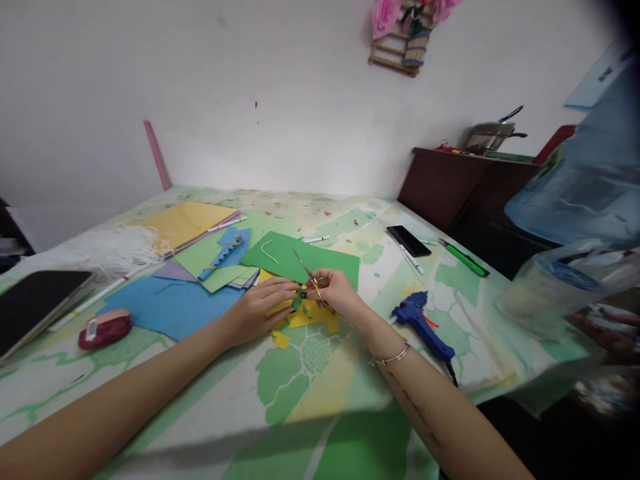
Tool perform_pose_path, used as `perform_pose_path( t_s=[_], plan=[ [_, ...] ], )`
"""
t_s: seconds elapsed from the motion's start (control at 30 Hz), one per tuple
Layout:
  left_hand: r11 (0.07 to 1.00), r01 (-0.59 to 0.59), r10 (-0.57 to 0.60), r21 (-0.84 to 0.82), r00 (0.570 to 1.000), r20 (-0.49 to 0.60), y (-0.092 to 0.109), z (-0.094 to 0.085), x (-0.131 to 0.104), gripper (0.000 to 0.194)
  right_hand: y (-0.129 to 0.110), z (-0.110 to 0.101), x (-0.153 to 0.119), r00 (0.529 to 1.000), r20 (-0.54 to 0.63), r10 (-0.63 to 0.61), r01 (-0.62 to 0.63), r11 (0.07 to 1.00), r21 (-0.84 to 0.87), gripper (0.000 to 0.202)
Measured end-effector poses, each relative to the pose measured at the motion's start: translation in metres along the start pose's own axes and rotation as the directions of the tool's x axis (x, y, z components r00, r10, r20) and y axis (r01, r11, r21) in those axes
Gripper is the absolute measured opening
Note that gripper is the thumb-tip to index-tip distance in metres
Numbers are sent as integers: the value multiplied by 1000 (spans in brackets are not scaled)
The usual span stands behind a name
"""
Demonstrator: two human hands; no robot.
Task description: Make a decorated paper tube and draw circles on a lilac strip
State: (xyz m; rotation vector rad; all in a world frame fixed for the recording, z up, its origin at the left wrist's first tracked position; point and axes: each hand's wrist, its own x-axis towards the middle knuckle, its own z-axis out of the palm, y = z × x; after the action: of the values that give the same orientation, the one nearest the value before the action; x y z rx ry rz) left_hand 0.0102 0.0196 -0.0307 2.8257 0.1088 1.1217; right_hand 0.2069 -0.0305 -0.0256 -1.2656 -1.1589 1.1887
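Observation:
My right hand (334, 292) holds gold-handled scissors (320, 293), their blades angled up and to the left. Close beside it, my left hand (263, 305) has its fingers closed together around a small green paper piece (297, 301) at the fingertips. Both hands meet over yellow paper scraps (315, 317) on the table. One loose yellow scrap (281, 340) lies just below my left fingers. Behind the hands, a green sheet (330, 261) lies flat, with a thin white curved strip (269, 253) on it.
Blue paper (170, 303), a maroon item (106, 329) and a dark tablet-like device (40, 303) are on the left. To the right are a blue glue gun (424, 325), a phone (409, 241), a green cutter (465, 258) and a large water bottle (585, 187).

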Motion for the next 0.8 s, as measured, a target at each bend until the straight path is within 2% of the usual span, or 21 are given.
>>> perform_pose_path(
  t_s=[0.13,0.53,0.8],
  plan=[
    [1000,11,-12,20,999,30,-1,0,-2,29,2,-1,1,1000,19,4,-4,1000,10,32],
    [997,-50,49,62,999,14,0,-1,-2,26,-3,1,-3,997,77,28,-30,999,23,30],
    [995,-47,48,89,999,-12,0,0,-3,24,-5,1,-3,993,111,49,-50,999,8,34]
  ],
)
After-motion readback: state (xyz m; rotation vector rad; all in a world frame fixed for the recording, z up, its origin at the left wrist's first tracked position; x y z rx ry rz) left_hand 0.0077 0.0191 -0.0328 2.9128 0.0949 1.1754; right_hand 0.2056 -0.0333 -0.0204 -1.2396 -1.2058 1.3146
